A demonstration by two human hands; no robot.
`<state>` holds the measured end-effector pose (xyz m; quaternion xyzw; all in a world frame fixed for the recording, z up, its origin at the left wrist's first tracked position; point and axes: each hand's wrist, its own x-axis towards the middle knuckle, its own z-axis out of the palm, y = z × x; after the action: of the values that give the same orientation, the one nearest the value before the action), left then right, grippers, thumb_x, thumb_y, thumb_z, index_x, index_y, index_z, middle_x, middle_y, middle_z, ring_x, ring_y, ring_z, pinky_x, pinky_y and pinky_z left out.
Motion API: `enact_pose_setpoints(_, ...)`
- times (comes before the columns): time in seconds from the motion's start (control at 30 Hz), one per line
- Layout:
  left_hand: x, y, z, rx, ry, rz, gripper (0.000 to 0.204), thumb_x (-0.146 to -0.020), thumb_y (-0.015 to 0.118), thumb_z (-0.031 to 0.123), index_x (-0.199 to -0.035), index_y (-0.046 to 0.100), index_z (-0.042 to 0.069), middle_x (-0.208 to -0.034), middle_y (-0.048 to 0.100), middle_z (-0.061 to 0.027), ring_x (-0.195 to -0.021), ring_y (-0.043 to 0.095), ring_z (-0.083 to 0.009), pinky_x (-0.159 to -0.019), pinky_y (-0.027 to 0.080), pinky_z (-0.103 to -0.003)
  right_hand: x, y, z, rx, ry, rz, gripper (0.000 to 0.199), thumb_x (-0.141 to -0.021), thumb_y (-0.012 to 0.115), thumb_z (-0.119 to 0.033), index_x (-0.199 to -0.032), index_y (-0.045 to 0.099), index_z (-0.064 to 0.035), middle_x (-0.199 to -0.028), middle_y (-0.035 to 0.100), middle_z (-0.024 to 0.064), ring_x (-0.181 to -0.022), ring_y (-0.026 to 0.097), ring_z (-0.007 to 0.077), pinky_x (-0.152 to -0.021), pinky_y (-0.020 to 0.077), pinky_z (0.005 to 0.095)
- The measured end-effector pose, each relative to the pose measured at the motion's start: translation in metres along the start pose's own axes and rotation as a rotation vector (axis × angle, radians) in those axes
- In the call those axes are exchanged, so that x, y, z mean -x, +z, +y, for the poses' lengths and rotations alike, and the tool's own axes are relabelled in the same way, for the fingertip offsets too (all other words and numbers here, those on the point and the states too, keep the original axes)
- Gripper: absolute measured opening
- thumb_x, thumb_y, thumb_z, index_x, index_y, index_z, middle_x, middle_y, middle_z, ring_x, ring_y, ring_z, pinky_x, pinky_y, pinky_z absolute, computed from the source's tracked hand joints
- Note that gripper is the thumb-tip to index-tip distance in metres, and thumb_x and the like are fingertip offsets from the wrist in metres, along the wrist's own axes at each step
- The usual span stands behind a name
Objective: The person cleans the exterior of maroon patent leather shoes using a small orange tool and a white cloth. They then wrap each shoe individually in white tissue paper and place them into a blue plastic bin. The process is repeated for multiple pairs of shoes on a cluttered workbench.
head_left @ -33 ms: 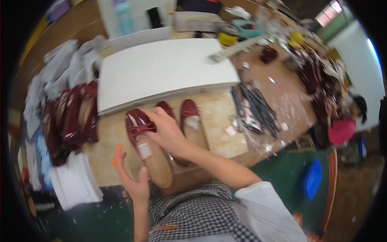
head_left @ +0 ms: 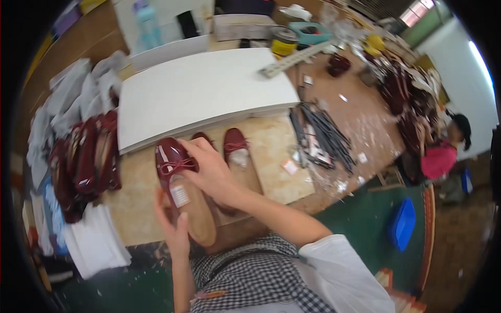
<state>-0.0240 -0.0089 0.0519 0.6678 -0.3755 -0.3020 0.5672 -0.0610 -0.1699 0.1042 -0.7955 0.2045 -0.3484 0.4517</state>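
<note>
Glossy dark-red shoe (head_left: 194, 211) is pointing toe-away over the near side of the worktop (head_left: 136, 214), opening up. Right hand (head_left: 211, 172) is wrapping the forefoot from the right, grip drawn in on it, fingertips partly hidden. Probably holding there so the insole's staying visible. Left hand (head_left: 176, 229) is cupping the left side nearer the heel, thumb and fingers apart; can't tell if that grip's carrying anything. My guess: it's steadying the back end.

Looks: shiny toe, thin bow (head_left: 176, 165), tan insole, white label (head_left: 180, 195) inside.

Matching shoe (head_left: 241, 146) is lying to the right, pale stuffing in its toe; another red toe (head_left: 202, 137) is peeking past the right hand. Flat white box (head_left: 203, 88) is sitting behind, likely to free the front. Bunched red shoes (head_left: 88, 156) are waiting left, presumably for reach. Dark strips (head_left: 326, 138) are lying right; beyond, a co-worker (head_left: 437, 159) is facing a shoe heap (head_left: 399, 94).
</note>
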Motion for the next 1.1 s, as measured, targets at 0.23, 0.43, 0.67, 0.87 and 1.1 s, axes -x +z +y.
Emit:
enact_pose_setpoints(0.23, -0.017, 0.009, 0.009, 0.693, -0.398, -0.192, 0.080, -0.087, 0.032, 0.067, -0.125, 0.046, -0.002, -0.104, 0.061, -0.0195, -0.073, 0.064, -0.0221, -0.057, 0.054, -0.030, 0.079, -0.233, 0.089, 0.664, 0.517, 0.443, 0.016, -0.081, 0.060, -0.011, -0.092, 0.066, -0.0017, -0.084, 0.067, 0.0161, -0.073, 0.065, 0.0296, -0.066, 0.0517, 0.0362)
enact_pose_setpoints(0.43, -0.031, 0.029, 0.021, 0.707, -0.423, -0.151, 0.085, -0.085, 0.028, 0.071, -0.127, 0.045, -0.002, -0.106, 0.061, -0.0204, -0.073, 0.064, -0.0243, -0.057, 0.054, -0.033, 0.122, -0.276, 0.164, 1.351, 0.566, 0.188, 0.021, -0.079, 0.065, -0.022, -0.080, 0.057, -0.0030, -0.081, 0.064, 0.0166, -0.072, 0.065, 0.0331, -0.063, 0.0515, 0.0424)
enact_pose_setpoints(0.67, -0.049, 0.022, 0.012, 0.915, -0.473, -0.222, 0.089, -0.084, 0.029, 0.073, -0.137, 0.035, 0.001, -0.122, 0.053, -0.0230, -0.099, 0.061, -0.0357, -0.083, 0.053, -0.045, 0.103, -0.274, 0.115, 0.990, 0.321, 0.357, 0.017, -0.083, 0.061, -0.017, -0.092, 0.063, -0.0020, -0.070, 0.064, 0.0175, -0.065, 0.064, 0.0329, -0.058, 0.0480, 0.0413)
enact_pose_setpoints(0.87, -0.056, 0.016, -0.016, 0.685, -0.235, 0.152, 0.070, -0.094, 0.022, 0.059, -0.133, 0.040, 0.004, -0.121, 0.056, -0.0172, -0.102, 0.060, -0.0246, -0.088, 0.049, -0.037, 0.080, -0.124, -0.043, -0.136, 0.656, -0.174, 0.035, -0.083, 0.066, -0.008, -0.118, 0.060, -0.0045, -0.055, 0.055, -0.0013, -0.046, 0.048, 0.0027, -0.044, 0.0369, 0.0205)
enact_pose_setpoints(1.1, -0.049, 0.016, 0.012, 0.439, -0.012, 0.150, 0.073, -0.092, 0.039, 0.058, -0.131, 0.040, -0.004, -0.121, 0.053, -0.0130, -0.110, 0.052, -0.0188, -0.094, 0.040, -0.030, 0.056, -0.083, -0.045, -0.371, 0.635, -0.192, 0.037, -0.087, 0.060, -0.008, -0.122, 0.055, 0.0029, -0.057, 0.057, -0.0008, -0.050, 0.051, 0.0033, -0.047, 0.0386, 0.0196)
